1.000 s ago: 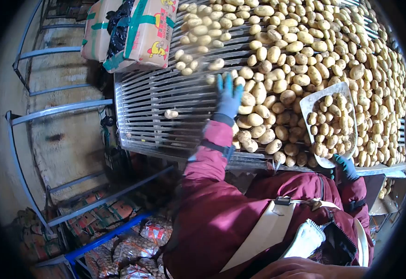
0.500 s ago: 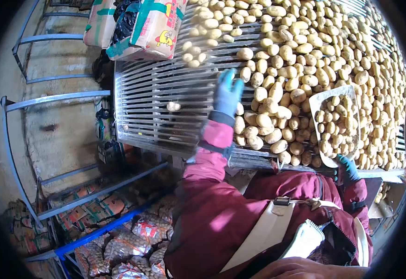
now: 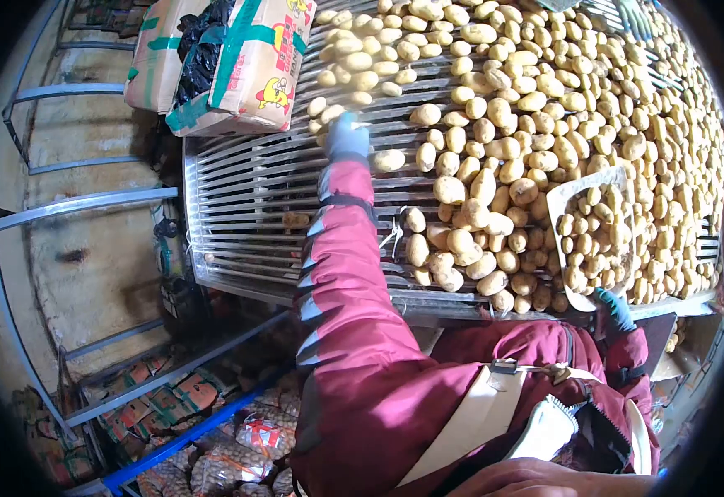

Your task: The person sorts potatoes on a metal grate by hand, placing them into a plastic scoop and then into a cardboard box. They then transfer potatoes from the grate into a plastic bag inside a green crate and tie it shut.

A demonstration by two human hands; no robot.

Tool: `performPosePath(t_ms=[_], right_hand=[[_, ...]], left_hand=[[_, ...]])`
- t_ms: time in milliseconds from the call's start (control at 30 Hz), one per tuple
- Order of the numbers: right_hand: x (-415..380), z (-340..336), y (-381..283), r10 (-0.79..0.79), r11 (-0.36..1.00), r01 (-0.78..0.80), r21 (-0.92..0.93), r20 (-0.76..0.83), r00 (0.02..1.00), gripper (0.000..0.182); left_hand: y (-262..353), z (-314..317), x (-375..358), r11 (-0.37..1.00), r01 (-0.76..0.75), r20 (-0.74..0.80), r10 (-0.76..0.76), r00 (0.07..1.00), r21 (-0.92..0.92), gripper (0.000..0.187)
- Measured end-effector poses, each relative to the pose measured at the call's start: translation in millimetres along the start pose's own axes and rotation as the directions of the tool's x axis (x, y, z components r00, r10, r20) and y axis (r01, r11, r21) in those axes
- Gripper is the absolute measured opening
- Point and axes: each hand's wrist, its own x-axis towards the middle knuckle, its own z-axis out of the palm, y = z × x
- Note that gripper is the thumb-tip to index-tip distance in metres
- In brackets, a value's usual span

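The left arm (image 3: pixel 352 240) reaches almost straight toward the far side over the slatted table (image 3: pixel 229 186), its left hand (image 3: pixel 348 142) beside potatoes (image 3: pixel 317 106) at left; whether its fingers grip any, I cannot tell. The right arm (image 3: pixel 627 352) stays bent near the body, right hand (image 3: pixel 615 310) clamped on the near end of a potato-filled scoop (image 3: pixel 576 188).

We look out from one camera worn on the head, facing forward and steeply down. The wearer's maroon jacket (image 3: pixel 370 381) fills our near foreground, with a slatted table (image 3: pixel 229 184) and its potatoes (image 3: pixel 478 34) farther off, across the upper frame. Our wide lens bows the metal bars (image 3: pixel 89 205) at left, and darkness rounds the corners.
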Motion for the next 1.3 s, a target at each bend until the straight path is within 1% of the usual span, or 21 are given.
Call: performPosePath(t_ms=[33, 133, 167, 200, 300, 433, 500, 533, 567, 633, 667, 733, 800, 933, 967, 1033, 1133, 1167, 1233, 1267, 1300], right_hand=[[-11, 25, -14, 0.003, 1.0, -0.003, -0.007, 0.013, 1.0, 0.052], [-17, 37, -24, -0.01, 0.989, 0.007, -0.151, -0.019, 1.0, 0.045], [-15, 32, -21, -0.015, 0.981, 0.008, -0.196, -0.035, 0.999, 0.045], [-14, 31, -19, -0.038, 0.993, 0.038, -0.109, -0.001, 0.999, 0.043], [-9, 13, -6, -0.006, 1.0, 0.006, -0.025, 0.016, 1.0, 0.041], [-1, -20, 16, 0.036, 0.999, -0.036, 0.005, -0.013, 0.999, 0.041], [-1, -16, 14, -0.008, 0.995, 0.009, -0.1, 0.014, 1.0, 0.041], [-3, -14, 11, -0.038, 0.977, 0.047, -0.207, 0.047, 0.998, 0.041], [-5, -13, 7, -0.065, 0.946, 0.088, -0.313, 0.08, 0.995, 0.041], [-4, -19, 12, -0.08, 0.962, 0.078, -0.26, 0.004, 0.997, 0.045], [0, -23, 19, -0.046, 0.995, 0.037, -0.091, -0.098, 0.994, 0.048], [-9, 1, -1, -0.027, 0.994, 0.023, -0.108, -0.037, 0.999, 0.053], [-10, 13, -4, -0.101, 0.992, 0.097, -0.084, -0.047, 0.994, 0.045], [-4, -7, 11, -0.146, 0.958, 0.141, -0.25, -0.001, 0.989, 0.036], [-4, -12, 12, -0.135, 0.949, 0.129, -0.288, -0.002, 0.991, 0.035], [-6, -26, 16, -0.125, 0.936, 0.116, -0.333, -0.005, 0.992, 0.034], [-4, -31, 17, -0.13, 0.803, 0.119, -0.584, 0.024, 0.991, 0.038], [-6, -10, 8, -0.104, 0.916, 0.091, -0.391, -0.011, 0.995, 0.04], [-8, 0, 3, -0.057, 0.975, 0.049, -0.216, -0.031, 0.998, 0.043], [-10, 5, 0, -0.034, 0.992, 0.029, -0.126, -0.042, 0.999, 0.045], [-11, 7, -3, -0.029, 0.984, 0.021, -0.175, -0.042, 0.999, 0.045]], left_hand=[[15, -13, -4, 0.932, 0.233, 0.179, -0.189, 0.966, -0.277, 0.022], [1, -14, 2, 0.883, 0.189, 0.041, -0.19, 0.981, -0.43, 0.016], [18, -42, 1, 0.958, 0.155, -0.086, -0.18, 0.98, -0.241, 0.013], [17, -56, 8, 0.946, 0.17, -0.093, -0.203, 0.975, -0.277, 0.017], [22, -83, 31, 0.65, 0.361, 0.132, -0.375, 0.918, -0.669, 0.043], [49, -99, 48, 0.489, 0.537, 0.303, -0.48, 0.824, -0.687, 0.041], [-28, -18, 104, 0.824, 0.076, 0.04, -0.065, 0.997, -0.561, 0.027], [3, -22, 106, 0.762, 0.143, 0.097, -0.105, 0.99, -0.631, 0.023], [27, -28, 114, 0.858, 0.101, -0.038, -0.139, 0.99, -0.505, 0.023], [22, -15, 152, 0.873, 0.092, -0.027, -0.119, 0.993, -0.479, 0.032], [9, -2, 173, 0.94, -0.099, -0.119, 0.063, 0.991, -0.327, 0.036], [3, 9, 203, 0.896, -0.441, -0.204, 0.441, 0.874, 0.044, 0.048], [33, 12, 212, 0.973, -0.206, 0.16, 0.221, 0.962, -0.108, 0.054], [135, 16, 157, 0.908, -0.218, 0.293, 0.331, 0.897, -0.357, 0.067], [160, 10, 143, 0.913, -0.268, 0.342, 0.369, 0.864, -0.308, 0.068], [206, 4, 102, 0.833, -0.253, 0.398, 0.474, 0.785, -0.492, 0.068], [244, -34, 39, 0.791, -0.035, 0.535, 0.445, 0.719, -0.611, 0.063], [244, -33, 26, 0.784, 0.043, 0.577, 0.418, 0.701, -0.62, 0.062], [225, -33, 11, 0.657, 0.054, 0.458, 0.462, 0.76, -0.752, 0.057], [212, -44, 11, 0.717, 0.137, 0.513, 0.338, 0.789, -0.683, 0.052], [192, -45, 15, 0.725, 0.108, 0.448, 0.293, 0.845, -0.68, 0.049]])
